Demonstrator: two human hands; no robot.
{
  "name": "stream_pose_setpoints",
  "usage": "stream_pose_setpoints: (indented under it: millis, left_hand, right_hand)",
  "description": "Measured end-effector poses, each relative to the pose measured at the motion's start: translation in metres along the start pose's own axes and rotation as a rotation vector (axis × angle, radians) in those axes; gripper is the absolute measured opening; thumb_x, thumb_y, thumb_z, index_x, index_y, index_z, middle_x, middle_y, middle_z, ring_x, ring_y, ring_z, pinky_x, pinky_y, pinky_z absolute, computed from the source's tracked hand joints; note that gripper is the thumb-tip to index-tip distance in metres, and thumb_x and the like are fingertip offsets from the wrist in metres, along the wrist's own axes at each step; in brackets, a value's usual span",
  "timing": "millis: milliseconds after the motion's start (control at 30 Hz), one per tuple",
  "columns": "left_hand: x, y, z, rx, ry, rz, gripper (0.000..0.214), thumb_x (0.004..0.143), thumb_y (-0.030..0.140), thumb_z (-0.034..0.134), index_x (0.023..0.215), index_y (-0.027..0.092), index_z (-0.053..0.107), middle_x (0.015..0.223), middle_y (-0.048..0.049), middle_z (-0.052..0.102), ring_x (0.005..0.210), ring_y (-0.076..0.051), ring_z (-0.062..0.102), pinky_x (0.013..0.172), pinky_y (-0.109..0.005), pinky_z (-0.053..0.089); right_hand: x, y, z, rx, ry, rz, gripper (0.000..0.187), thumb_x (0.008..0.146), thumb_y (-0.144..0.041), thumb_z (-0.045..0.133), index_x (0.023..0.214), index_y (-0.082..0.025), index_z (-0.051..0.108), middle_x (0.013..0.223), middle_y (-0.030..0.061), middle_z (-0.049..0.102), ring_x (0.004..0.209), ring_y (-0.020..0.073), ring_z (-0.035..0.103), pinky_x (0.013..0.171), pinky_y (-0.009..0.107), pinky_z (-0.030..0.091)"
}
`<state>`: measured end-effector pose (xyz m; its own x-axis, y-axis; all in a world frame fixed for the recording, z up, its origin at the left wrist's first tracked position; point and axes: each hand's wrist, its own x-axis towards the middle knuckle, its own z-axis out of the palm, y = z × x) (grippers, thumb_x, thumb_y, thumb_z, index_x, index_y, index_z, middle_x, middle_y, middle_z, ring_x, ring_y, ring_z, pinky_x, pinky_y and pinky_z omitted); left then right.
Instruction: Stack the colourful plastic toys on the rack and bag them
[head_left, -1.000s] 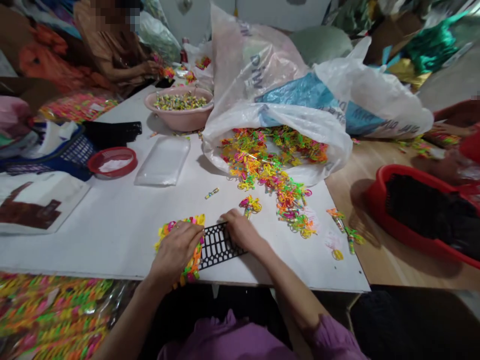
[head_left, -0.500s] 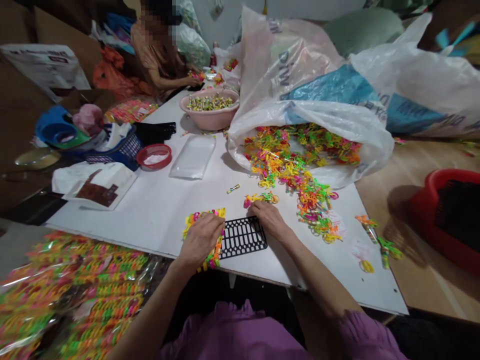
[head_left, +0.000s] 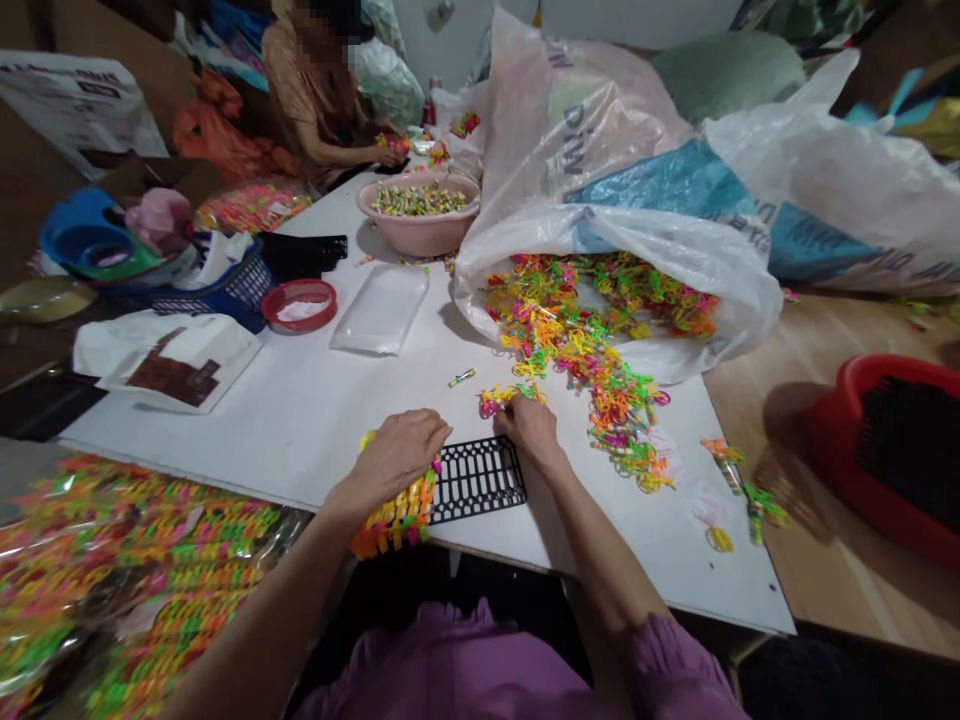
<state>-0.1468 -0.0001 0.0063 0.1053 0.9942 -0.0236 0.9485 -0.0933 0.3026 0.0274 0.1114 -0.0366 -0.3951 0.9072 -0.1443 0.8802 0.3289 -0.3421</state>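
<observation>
Left hand [head_left: 397,460] clamping neon plastic loop strip [head_left: 397,520]; right hand [head_left: 531,432] apart, touching loose loop tangle [head_left: 510,398]. Black plastic grid [head_left: 480,480] lying bare. Big loop heap [head_left: 577,340] remaining at white plastic sack [head_left: 600,130]; filled clear packs [head_left: 150,560] lying left.

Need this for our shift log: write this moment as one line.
left hand: on multicoloured plastic loop strip | right hand: fingers at loose loops | black plastic grid: between hands

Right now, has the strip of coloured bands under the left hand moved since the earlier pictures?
Yes: the strip has swung its lower end left, away from the black rack.
</observation>
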Motion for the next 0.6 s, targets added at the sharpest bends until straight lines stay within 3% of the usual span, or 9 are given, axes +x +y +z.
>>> stream_pose_setpoints:
  millis: [133, 233, 300, 400, 500, 600]
  left_hand:
    - [-0.001, 0.0, 0.007, 0.04, 0.032, -0.03, 0.035, 0.093, 0.032, 0.031, 0.096, 0.015, 0.062, 0.099, -0.0077, 0.065, 0.096, -0.019, 0.058, 0.088, -0.035, 0.043]
    - [-0.014, 0.001, -0.001, 0.019, 0.164, -0.048, 0.032, 0.091, 0.034, 0.037, 0.105, 0.016, 0.06, 0.11, -0.009, 0.061, 0.105, -0.02, 0.054, 0.091, -0.035, 0.042]
    - [-0.03, 0.004, -0.009, 0.003, 0.276, -0.068, 0.029, 0.091, 0.032, 0.039, 0.104, 0.016, 0.06, 0.105, -0.0082, 0.062, 0.101, -0.02, 0.055, 0.09, -0.035, 0.042]
    - [-0.057, 0.014, -0.013, -0.028, 0.356, -0.026, 0.023, 0.089, 0.029, 0.043, 0.095, 0.017, 0.061, 0.09, -0.0058, 0.064, 0.089, -0.018, 0.058, 0.084, -0.032, 0.045]
    - [-0.071, 0.028, -0.002, -0.124, 0.395, 0.015, 0.021, 0.086, 0.029, 0.05, 0.1, 0.016, 0.059, 0.093, -0.0059, 0.066, 0.089, -0.017, 0.059, 0.081, -0.029, 0.046]
    - [-0.065, 0.041, 0.011, -0.184, 0.441, -0.081, 0.021, 0.082, 0.033, 0.056, 0.095, 0.017, 0.06, 0.086, -0.0041, 0.066, 0.082, -0.016, 0.06, 0.074, -0.027, 0.047]
  right_hand:
    - [-0.026, -0.011, -0.003, 0.467, 0.006, -0.199, 0.019, 0.081, -0.033, 0.049, 0.079, -0.017, 0.057, 0.067, -0.0001, 0.058, 0.06, 0.0116, 0.05, 0.055, 0.021, 0.033]
    - [-0.06, -0.025, 0.016, 0.694, -0.079, -0.291, 0.011, 0.075, -0.026, 0.052, 0.08, -0.017, 0.055, 0.064, -0.0033, 0.054, 0.056, 0.0097, 0.045, 0.052, 0.02, 0.031]
    - [-0.079, -0.03, 0.036, 0.768, -0.166, -0.272, 0.008, 0.073, -0.023, 0.053, 0.078, -0.017, 0.055, 0.064, -0.0031, 0.054, 0.056, 0.0097, 0.044, 0.051, 0.02, 0.031]
    - [-0.092, -0.032, 0.055, 0.874, -0.175, -0.19, 0.008, 0.076, -0.024, 0.051, 0.078, -0.017, 0.054, 0.066, -0.0023, 0.055, 0.056, 0.01, 0.045, 0.051, 0.02, 0.032]
    - [-0.09, -0.035, 0.051, 0.91, -0.126, -0.196, 0.009, 0.076, -0.026, 0.051, 0.079, -0.018, 0.055, 0.065, -0.0028, 0.055, 0.055, 0.0099, 0.045, 0.051, 0.02, 0.033]
    - [-0.086, -0.041, 0.035, 0.832, -0.034, -0.203, 0.006, 0.072, -0.021, 0.054, 0.077, -0.018, 0.055, 0.061, -0.0038, 0.054, 0.053, 0.0099, 0.045, 0.052, 0.02, 0.033]
